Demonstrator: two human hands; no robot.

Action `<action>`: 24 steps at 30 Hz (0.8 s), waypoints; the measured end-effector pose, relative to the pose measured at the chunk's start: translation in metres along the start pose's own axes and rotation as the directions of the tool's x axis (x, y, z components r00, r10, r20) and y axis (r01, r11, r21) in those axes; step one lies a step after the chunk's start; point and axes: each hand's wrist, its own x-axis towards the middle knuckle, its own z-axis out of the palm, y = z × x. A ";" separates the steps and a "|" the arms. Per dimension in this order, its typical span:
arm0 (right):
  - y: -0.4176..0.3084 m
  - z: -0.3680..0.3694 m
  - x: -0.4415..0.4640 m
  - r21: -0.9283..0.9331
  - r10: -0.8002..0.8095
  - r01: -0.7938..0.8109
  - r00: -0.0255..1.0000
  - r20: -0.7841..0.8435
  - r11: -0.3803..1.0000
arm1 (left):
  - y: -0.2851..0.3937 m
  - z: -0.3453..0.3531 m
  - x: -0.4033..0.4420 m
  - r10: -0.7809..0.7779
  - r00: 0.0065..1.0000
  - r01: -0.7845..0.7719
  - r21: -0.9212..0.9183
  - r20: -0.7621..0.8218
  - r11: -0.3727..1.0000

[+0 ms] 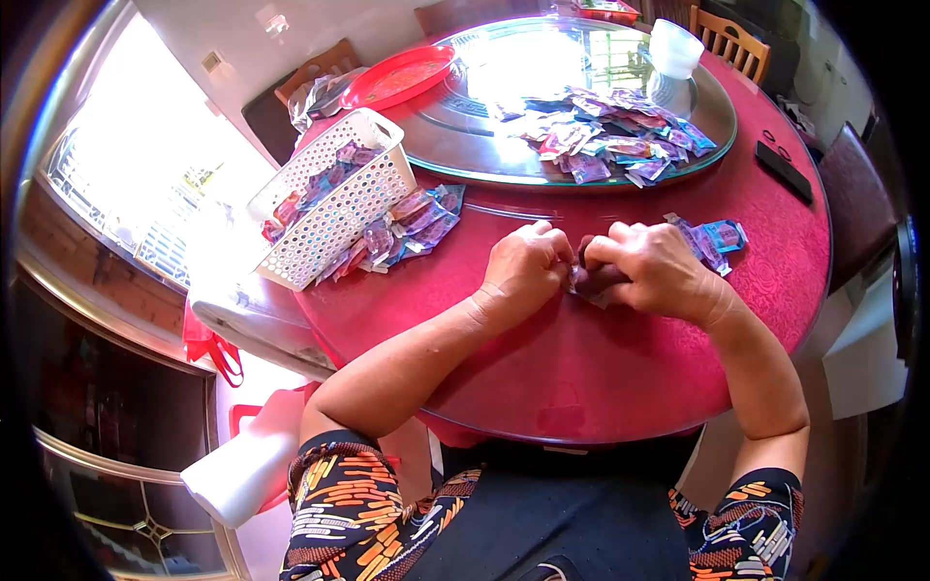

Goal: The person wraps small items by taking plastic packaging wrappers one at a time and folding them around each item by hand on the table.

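Note:
Both hands meet above the red table near its front. My left hand [526,263] is closed, its fingertips pinching one side of a small clear packet [575,281]. Fingers curled, my right hand [651,267] is closed at the packet's other side; the packet is mostly hidden between the hands. Just right of my right hand lie several purple and blue packets [719,242]. To the left, a pile of similar packets [412,228] rests against a white perforated basket [341,215], which holds more packets.
A glass turntable [450,136] bears a large heap of packets [620,136] and a white container [675,50]. A red tray [399,77] overlaps its left edge. A black phone [784,172] lies at the right. Chairs stand around the red table [601,387].

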 end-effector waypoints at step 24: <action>-0.029 0.016 0.002 -0.032 -0.004 0.006 0.999 0.050 0.999 | -0.008 0.003 0.001 0.142 0.990 -0.138 0.133 -0.023 0.981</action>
